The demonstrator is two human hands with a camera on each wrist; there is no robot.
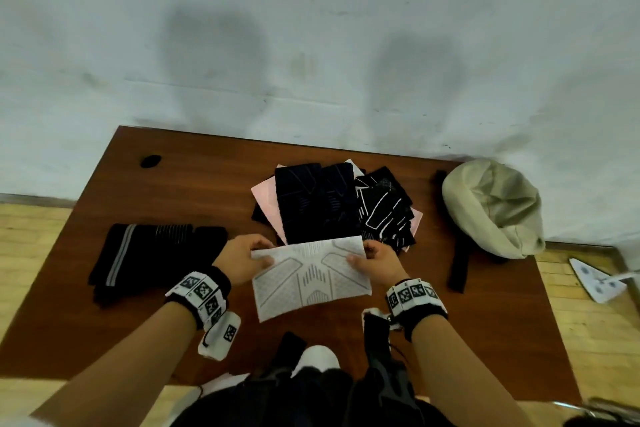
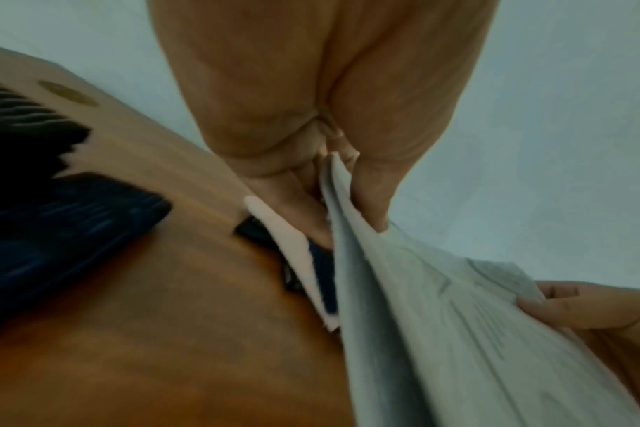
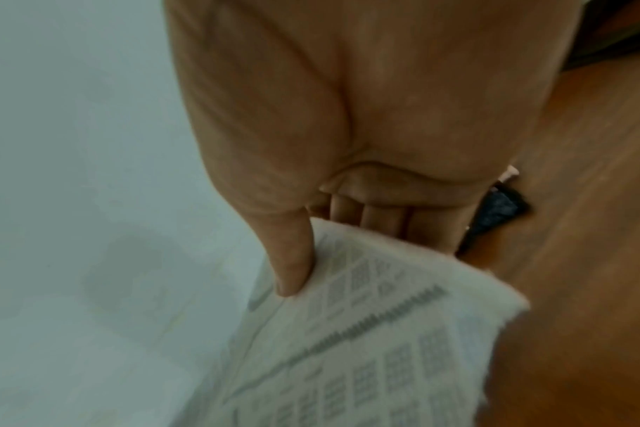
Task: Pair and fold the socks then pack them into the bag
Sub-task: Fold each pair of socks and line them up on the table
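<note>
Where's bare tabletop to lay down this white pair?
Bare table lies beyond the black striped socks, left of the sock pile; a narrower strip separates the pile from the bag. The centre, around the white socks, is crowded.

White patterned socks [image 1: 311,279] lie flat near the worktop's front edge; a heap of black and pink socks [image 1: 332,204] behind; dark folded socks [image 1: 156,253] left; beige bag [image 1: 491,208] right.

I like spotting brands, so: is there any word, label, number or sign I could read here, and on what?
No readable words or numbers anywhere.
Wristbands: black-and-white square code patterns, no letters.
White socks: grey woven lines and shapes only, held by the left hand and right hand.
Black socks: white lines, no text.
</note>
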